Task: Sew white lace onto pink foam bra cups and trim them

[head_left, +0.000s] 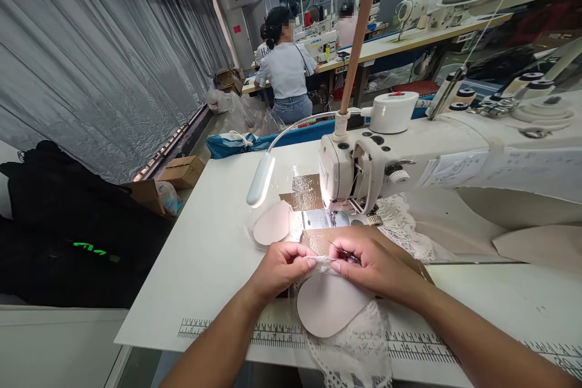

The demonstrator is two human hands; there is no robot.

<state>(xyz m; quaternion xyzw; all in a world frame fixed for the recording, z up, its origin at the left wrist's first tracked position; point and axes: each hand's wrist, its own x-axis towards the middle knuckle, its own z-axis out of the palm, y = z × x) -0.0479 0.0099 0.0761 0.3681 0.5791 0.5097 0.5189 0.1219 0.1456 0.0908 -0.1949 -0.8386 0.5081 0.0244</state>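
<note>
My left hand (286, 267) pinches the upper edge of a white lace bra piece (364, 351) between thumb and fingers. From the other side, my right hand (366, 262) pinches the same edge, a short span away. A slim dark pointed tool (345, 253), whose kind I cannot make out, is also held in my right hand. Below my fingers hangs a smooth pale pink cup (327, 309), with lace falling past the table's front edge. A second pale cup (273, 224) lies beyond my left hand, beside the needle area of the sewing machine (348, 176).
A small lamp (261, 179) on a bent neck lights the machine bed. More lace (404, 224) and beige cup pieces (541, 245) lie under the machine arm. A ruler strip (273, 338) runs along the white table (204, 254). A seated person (288, 70) works farther back.
</note>
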